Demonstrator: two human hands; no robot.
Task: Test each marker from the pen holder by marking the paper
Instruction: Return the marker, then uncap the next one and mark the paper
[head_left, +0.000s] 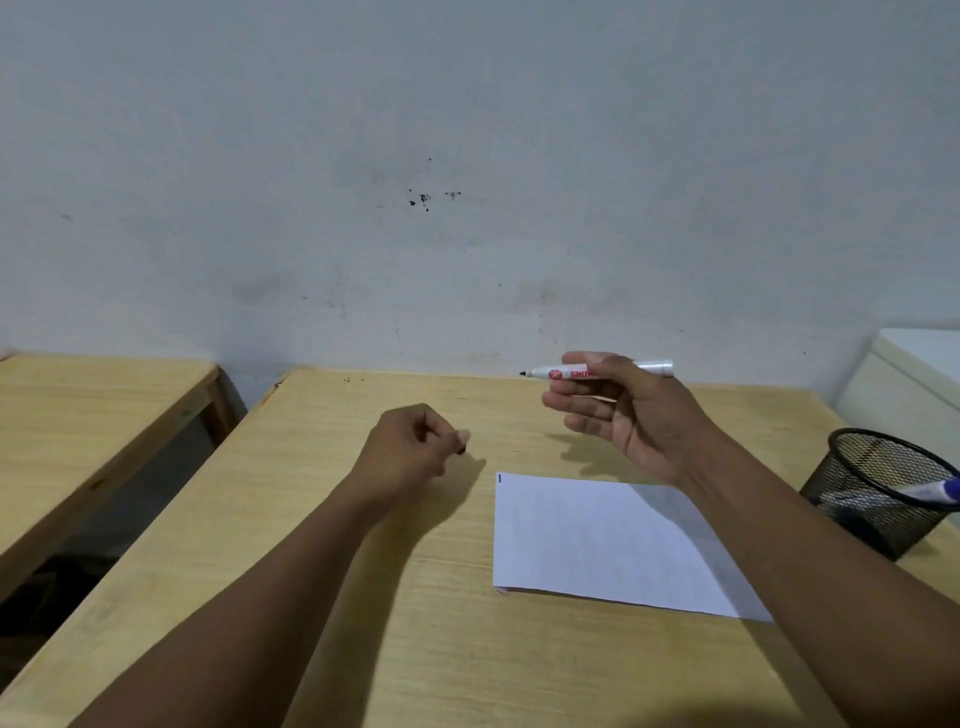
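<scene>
Uncapped white marker (571, 373) held level, paper (597, 540) flat (1 blue mark), mesh pen holder (878, 488) at right.

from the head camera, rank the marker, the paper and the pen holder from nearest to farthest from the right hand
1. The marker: held in the right hand, uncapped tip pointing left, above the table's far edge.
2. The paper: flat on the table, just below and in front of that hand.
3. The pen holder: black mesh cup at the table's right edge, farthest off.
</scene>
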